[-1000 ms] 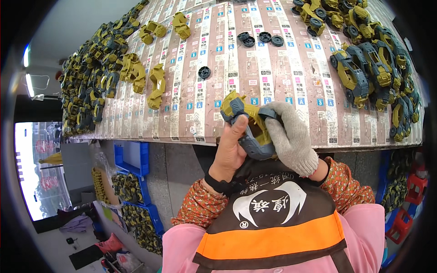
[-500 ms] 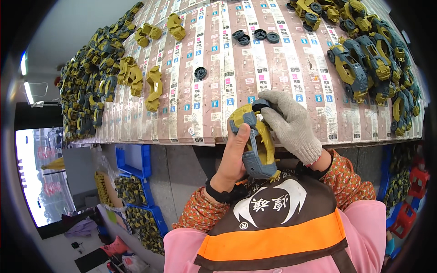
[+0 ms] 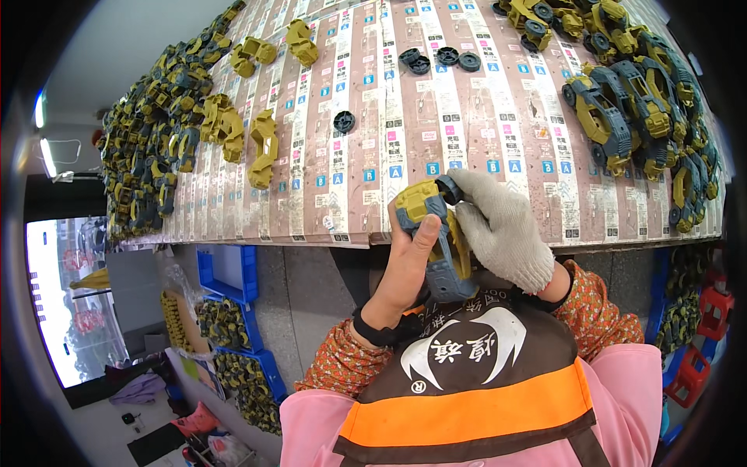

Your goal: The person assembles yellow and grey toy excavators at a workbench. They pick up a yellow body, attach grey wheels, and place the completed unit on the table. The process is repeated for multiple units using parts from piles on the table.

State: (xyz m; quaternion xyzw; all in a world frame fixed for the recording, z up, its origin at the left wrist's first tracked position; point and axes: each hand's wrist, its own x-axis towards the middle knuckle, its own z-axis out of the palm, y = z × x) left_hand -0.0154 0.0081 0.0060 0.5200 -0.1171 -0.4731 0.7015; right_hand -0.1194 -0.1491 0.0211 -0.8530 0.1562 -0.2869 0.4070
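Note:
A yellow and blue-grey toy car body [image 3: 421,201] is gripped in my bare left hand [image 3: 403,261], thumb across its side, over the table's near edge. My right hand [image 3: 502,229], in a pale knitted glove, presses a black toy wheel [image 3: 447,189] against the car's far right corner. Its fingers are closed round the wheel and the car's side, hiding part of both. Beyond my hands, one loose black wheel [image 3: 344,121] lies flat on the table. Several more wheels [image 3: 447,56] sit in a group farther off.
Piled toy car bodies [image 3: 152,148] cover the table's left side. Cars with wheels [image 3: 607,117] are heaped at the right. A few yellow body parts [image 3: 264,148] lie left of centre. Below the table stand blue crates [image 3: 227,274] and red stools [image 3: 689,377].
The car body has turned in my left hand, so its yellow end faces up more. My right hand has shifted slightly down, still on the wheel.

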